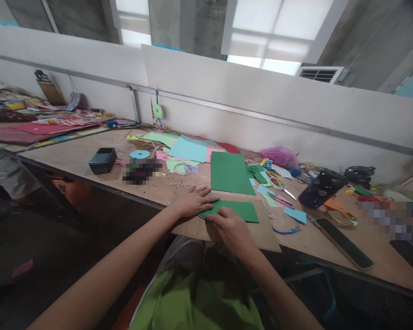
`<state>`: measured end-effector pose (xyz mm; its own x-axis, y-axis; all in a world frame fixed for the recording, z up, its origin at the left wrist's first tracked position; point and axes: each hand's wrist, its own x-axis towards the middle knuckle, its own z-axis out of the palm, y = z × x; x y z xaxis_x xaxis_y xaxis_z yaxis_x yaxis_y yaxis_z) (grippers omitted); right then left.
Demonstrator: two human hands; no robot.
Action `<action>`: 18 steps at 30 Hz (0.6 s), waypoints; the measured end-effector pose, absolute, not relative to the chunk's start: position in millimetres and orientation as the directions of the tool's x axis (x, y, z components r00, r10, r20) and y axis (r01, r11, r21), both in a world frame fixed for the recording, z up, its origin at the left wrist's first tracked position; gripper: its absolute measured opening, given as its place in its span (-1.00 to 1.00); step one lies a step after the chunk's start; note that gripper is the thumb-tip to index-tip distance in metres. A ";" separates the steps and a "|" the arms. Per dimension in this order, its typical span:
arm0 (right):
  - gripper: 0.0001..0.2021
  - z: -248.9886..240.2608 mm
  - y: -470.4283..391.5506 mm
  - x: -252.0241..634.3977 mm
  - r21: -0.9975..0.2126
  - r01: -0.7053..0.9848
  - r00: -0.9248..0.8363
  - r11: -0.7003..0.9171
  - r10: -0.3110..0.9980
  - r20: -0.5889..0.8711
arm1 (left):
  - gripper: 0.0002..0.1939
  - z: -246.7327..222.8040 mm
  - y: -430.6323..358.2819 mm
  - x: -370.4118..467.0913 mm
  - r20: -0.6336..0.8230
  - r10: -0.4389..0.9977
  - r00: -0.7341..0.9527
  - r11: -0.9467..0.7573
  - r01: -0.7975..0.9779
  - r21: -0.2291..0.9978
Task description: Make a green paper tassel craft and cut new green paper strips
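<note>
A narrow green sheet (242,211), paper or thin foam, lies on a piece of brown cardboard (263,236) at the table's near edge. My left hand (192,202) is spread flat, its fingertips pressing the sheet's left end. Beside it, my right hand (231,225) is closed at the sheet's near edge, thumb and fingers together. A thin dark sliver shows by those fingertips; what it is, I cannot make out. Just beyond the hands lies a larger green sheet (230,173).
Scissors (284,188), paper scraps and a blue strip (285,230) lie to the right. Farther right are a dark tumbler (321,189) and a phone (344,243). A black box (103,160) stands at left; coloured sheets (189,149) lie along the wall.
</note>
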<state>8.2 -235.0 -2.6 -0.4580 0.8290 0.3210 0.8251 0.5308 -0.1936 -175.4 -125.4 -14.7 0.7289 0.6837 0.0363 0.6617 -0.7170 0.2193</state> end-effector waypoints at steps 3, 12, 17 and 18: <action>-0.75 -0.4 -238.7 5.0 -0.227 0.779 -0.511 0.584 0.802 0.308 | -0.51 -14.8 -125.4 -175.0 0.036 0.681 0.731 -0.721 0.661 0.209; -0.73 0.0 -262.9 44.1 -0.411 0.778 -0.367 0.474 0.875 0.314 | -0.43 -1.5 -124.7 -175.0 -0.004 0.687 0.727 -0.679 0.643 0.354; -0.74 -7.9 -275.4 76.8 -0.511 0.756 -0.261 0.409 0.904 0.338 | -0.50 4.0 -124.7 -166.6 0.105 0.709 0.697 -0.668 0.617 0.416; -0.74 -10.0 -276.0 80.1 -0.522 0.751 -0.248 0.405 0.905 0.345 | -0.56 3.7 -123.9 -164.3 0.134 0.721 0.679 -0.656 0.609 0.445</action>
